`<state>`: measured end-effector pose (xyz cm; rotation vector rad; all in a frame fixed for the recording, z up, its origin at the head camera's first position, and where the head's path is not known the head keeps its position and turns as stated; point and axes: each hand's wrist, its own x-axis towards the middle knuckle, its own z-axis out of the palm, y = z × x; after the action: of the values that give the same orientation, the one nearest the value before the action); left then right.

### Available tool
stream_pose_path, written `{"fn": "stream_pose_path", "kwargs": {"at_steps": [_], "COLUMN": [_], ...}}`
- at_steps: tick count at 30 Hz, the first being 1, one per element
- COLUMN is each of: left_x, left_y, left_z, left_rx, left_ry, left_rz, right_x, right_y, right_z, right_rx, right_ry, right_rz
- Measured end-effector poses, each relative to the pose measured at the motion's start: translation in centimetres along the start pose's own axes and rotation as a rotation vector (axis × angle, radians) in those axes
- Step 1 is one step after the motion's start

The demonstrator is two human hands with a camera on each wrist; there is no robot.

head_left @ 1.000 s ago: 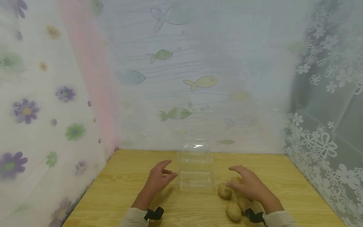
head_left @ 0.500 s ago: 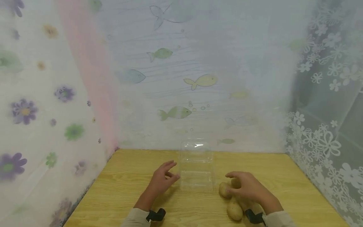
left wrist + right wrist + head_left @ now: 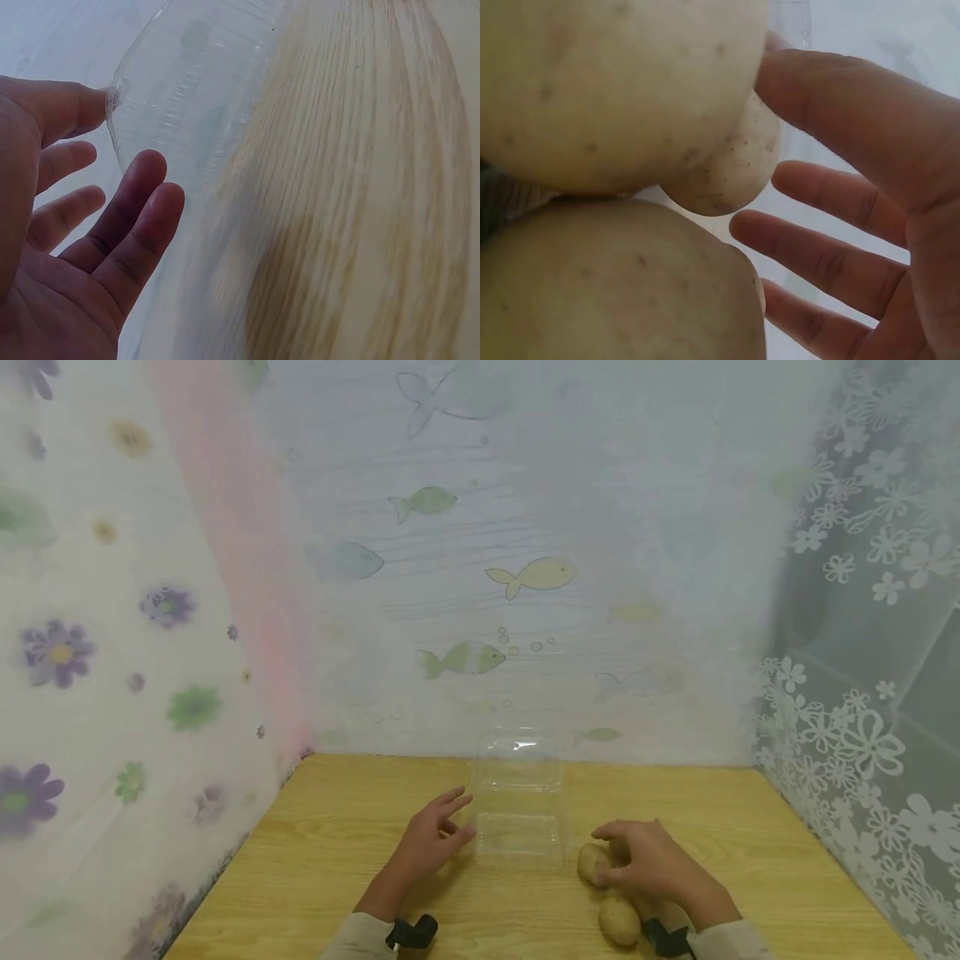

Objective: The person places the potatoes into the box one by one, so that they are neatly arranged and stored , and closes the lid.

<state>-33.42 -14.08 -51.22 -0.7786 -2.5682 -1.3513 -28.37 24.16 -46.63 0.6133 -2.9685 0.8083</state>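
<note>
My left hand (image 3: 431, 839) is at the left side of a clear plastic clamshell box (image 3: 517, 835), whose lid stands raised. In the left wrist view the thumb tip (image 3: 94, 109) meets the box rim (image 3: 114, 120); the other fingers spread loosely below. My right hand (image 3: 648, 860) reaches over several potatoes to the right of the box. Thumb and fingers lie around one potato (image 3: 592, 864), which still rests among the others; the right wrist view shows the thumb overlapping its edge (image 3: 731, 161) and the other fingers fairly straight. Nearer me lies another potato (image 3: 619, 920).
Beneath everything is a wood-grain table (image 3: 360, 785). Two large potatoes fill the near part of the right wrist view, the upper potato (image 3: 607, 90) above the lower potato (image 3: 615, 285). Patterned curtains (image 3: 450, 718) hang behind and at both sides.
The right hand has come lower and slightly left, its thumb now at the leftmost potato. The left hand has shifted slightly right, up to the box's side.
</note>
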Motion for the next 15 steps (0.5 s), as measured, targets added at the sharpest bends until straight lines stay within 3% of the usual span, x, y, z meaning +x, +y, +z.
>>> {"fn": "stream_pose_path", "kwargs": {"at_steps": [15], "left_x": [-0.08], "left_y": [0.12], "left_z": [0.09], "left_rx": [-0.029], "left_ry": [-0.018], "left_rz": [-0.006], "right_x": [0.3], "right_y": [-0.47], "right_z": [0.83], "right_rx": [-0.11], "right_ry": [0.01], "right_rz": [0.006]}}
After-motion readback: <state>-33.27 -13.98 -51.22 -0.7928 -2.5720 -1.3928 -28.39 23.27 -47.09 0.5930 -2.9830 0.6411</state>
